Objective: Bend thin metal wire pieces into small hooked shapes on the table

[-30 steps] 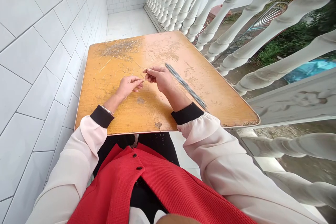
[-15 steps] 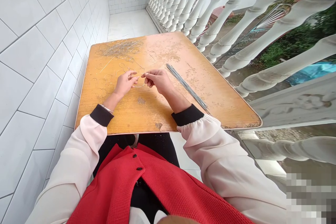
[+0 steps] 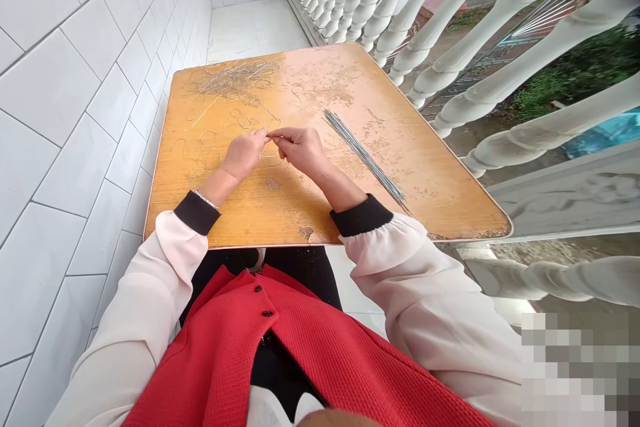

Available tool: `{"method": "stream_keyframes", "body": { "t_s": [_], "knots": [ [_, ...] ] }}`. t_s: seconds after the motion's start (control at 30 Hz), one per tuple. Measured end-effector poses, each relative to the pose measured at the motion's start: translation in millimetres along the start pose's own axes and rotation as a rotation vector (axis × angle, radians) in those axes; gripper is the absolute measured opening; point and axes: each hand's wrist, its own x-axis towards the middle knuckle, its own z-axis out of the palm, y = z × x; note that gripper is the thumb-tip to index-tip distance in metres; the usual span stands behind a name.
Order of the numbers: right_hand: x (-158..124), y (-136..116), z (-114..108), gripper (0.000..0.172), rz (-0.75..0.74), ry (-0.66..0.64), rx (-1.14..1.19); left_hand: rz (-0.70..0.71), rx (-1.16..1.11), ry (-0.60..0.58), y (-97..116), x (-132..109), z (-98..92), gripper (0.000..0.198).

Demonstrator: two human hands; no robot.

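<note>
hands had closed in since the earlier frame, the fingertips now meeting instead of sitting slightly apart, and the view had tipped so the table sat higher. grip was narrow: left hand point(image 3: 244, 155) and right hand point(image 3: 300, 150) both pinched a thin wire point(image 3: 271, 154) at the fingertips, with a small loop of it hanging just below the grip, over the tabletop. exact finger contact was too small to tell.

worn orange wooden tabletop point(image 3: 310, 210) lay under the grip, its varnish scuffed pale and chipped toward the near edge. bundle of straight metal rods point(image 3: 363, 159) lay just right of the right hand, angled toward the table's right corner. wire rings point(image 3: 197, 150) lay scattered left of the grip, and a tangled wire heap point(image 3: 235, 77) sat farther ahead and left.

white tiled wall point(image 3: 100, 80) ran along the left, beyond the left hand. white tiled floor point(image 3: 250, 27) showed past the table, ahead of the grip. white balustrade point(image 3: 450, 33) ran along the right, with green bushes point(image 3: 565, 67) outside it. red knit jacket point(image 3: 280, 347) and cream sleeves point(image 3: 430, 293) with black cuffs point(image 3: 197, 212) were nearest the camera, below the grip. lower right corner was pixelated.
</note>
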Motion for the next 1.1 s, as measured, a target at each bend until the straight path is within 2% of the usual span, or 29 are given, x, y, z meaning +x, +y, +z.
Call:
{"method": "stream_keyframes", "body": {
  "t_s": [0.17,0.23,0.33,0.47,0.6,0.73,0.87,1.0,1.1],
  "knots": [
    [2.3,4.5,2.5,0.028,-0.034,0.005,-0.006,-0.001,-0.03,0.023,-2.5,0.5,4.6,0.031],
    [2.8,4.9,2.7,0.026,-0.039,0.001,-0.009,-0.012,-0.117,0.035,-4.4,0.8,5.7,0.027],
    [3.0,4.7,2.0,0.024,-0.046,-0.014,-0.029,-0.091,-0.475,0.033,-6.4,1.6,5.3,0.018],
    [3.5,4.4,1.0,0.018,-0.036,0.015,-0.078,-0.28,-1.008,-0.011,-4.7,2.9,0.9,0.014],
    [2.8,0.1,1.8,0.014,0.016,0.012,-0.061,-0.374,-1.181,0.048,0.2,3.7,-3.7,0.013],
    [0.8,-8.0,5.2,0.012,0.142,-0.018,0.088,-0.45,-1.275,0.117,1.5,4.8,-7.1,0.021],
    [-1.1,-10.0,7.6,0.016,0.266,-0.047,0.328,-0.51,-1.373,0.132,-2.2,6.1,-12.1,0.022],
    [-3.7,-5.3,6.5,0.013,0.328,-0.139,0.605,-0.516,-1.472,0.158,-8.9,8.0,-15.7,0.017],
    [-5.7,-3.6,6.8,0.013,0.342,-0.185,0.7,-0.507,-1.507,0.178,-13.2,10.0,-15.3,0.015]
  ]
}}
